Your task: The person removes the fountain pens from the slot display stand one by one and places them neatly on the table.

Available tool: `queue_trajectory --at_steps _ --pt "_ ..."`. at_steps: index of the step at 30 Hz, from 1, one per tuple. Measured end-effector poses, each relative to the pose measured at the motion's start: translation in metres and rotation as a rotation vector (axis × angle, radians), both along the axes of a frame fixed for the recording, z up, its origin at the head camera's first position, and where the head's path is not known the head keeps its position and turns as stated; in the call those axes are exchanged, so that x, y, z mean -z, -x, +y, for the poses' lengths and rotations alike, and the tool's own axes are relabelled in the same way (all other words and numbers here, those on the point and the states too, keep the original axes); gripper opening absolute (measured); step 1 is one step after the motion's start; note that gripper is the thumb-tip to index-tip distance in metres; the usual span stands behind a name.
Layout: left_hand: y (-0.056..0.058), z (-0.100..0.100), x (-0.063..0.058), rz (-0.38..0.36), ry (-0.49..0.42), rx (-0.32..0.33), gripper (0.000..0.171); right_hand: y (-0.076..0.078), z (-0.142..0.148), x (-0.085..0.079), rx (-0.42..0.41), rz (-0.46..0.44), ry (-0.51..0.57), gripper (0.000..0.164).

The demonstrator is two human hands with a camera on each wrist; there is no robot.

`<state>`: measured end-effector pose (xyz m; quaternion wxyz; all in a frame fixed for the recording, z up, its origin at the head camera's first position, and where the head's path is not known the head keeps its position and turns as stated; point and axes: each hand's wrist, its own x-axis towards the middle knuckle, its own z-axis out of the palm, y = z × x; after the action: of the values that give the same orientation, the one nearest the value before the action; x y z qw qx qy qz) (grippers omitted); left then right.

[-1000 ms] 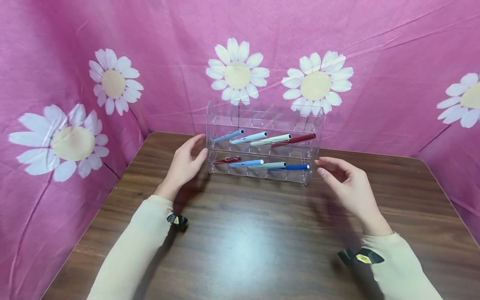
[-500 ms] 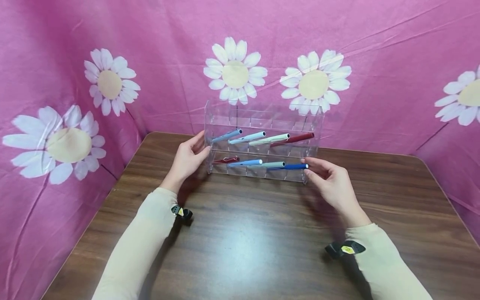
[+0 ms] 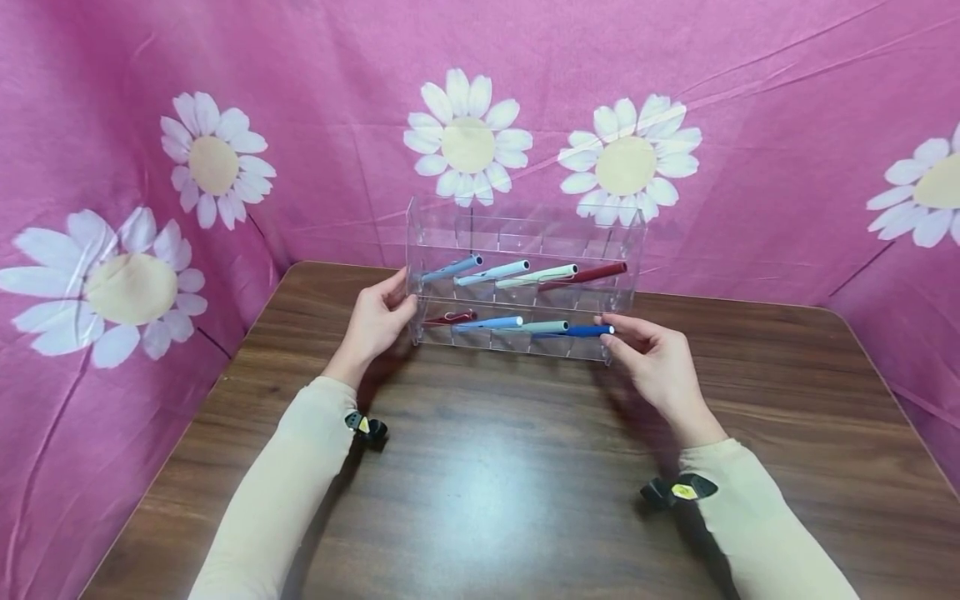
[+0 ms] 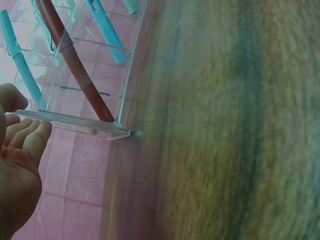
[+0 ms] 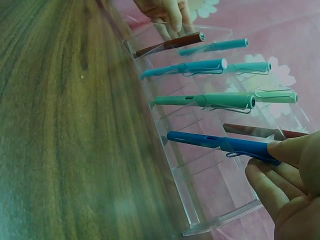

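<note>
A clear acrylic pen stand (image 3: pixel 525 243) with tiers of slots stands toward the back of the table. Its left side panel is held by my left hand (image 3: pixel 378 321), the thumb on one face and the fingers on the other, as the left wrist view shows. At the lower right, my right hand (image 3: pixel 660 362) pinches the cap end of a dark blue pen (image 5: pixel 210 141), which lies in the lower row. Beside it in that row are a green pen (image 5: pixel 200 101), a blue pen (image 5: pixel 185 69) and a dark red pen (image 5: pixel 170 45).
The row above carries a blue pen (image 3: pixel 453 267), a light blue pen (image 3: pixel 495 272), a mint pen (image 3: pixel 536 277) and a dark red pen (image 3: pixel 592 273). Behind the wooden table (image 3: pixel 480 467) hangs a pink cloth (image 3: pixel 337 100) printed with daisies.
My right hand has come left from beside the stand to the dark blue pen's end. My left hand has closed the small distance to the stand's left panel. The pens keep their places.
</note>
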<state>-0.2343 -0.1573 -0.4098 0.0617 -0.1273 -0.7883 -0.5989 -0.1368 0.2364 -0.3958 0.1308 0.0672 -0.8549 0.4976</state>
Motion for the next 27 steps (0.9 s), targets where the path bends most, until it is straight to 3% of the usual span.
queue_trajectory --at_steps 18,27 --pt "-0.002 0.001 0.005 -0.031 -0.027 -0.001 0.055 -0.001 0.001 -0.001 0.106 0.072 0.051 0.032" --pt "-0.002 0.001 0.004 -0.044 -0.005 -0.02 0.055 0.001 0.006 -0.007 0.122 0.139 0.166 0.029"
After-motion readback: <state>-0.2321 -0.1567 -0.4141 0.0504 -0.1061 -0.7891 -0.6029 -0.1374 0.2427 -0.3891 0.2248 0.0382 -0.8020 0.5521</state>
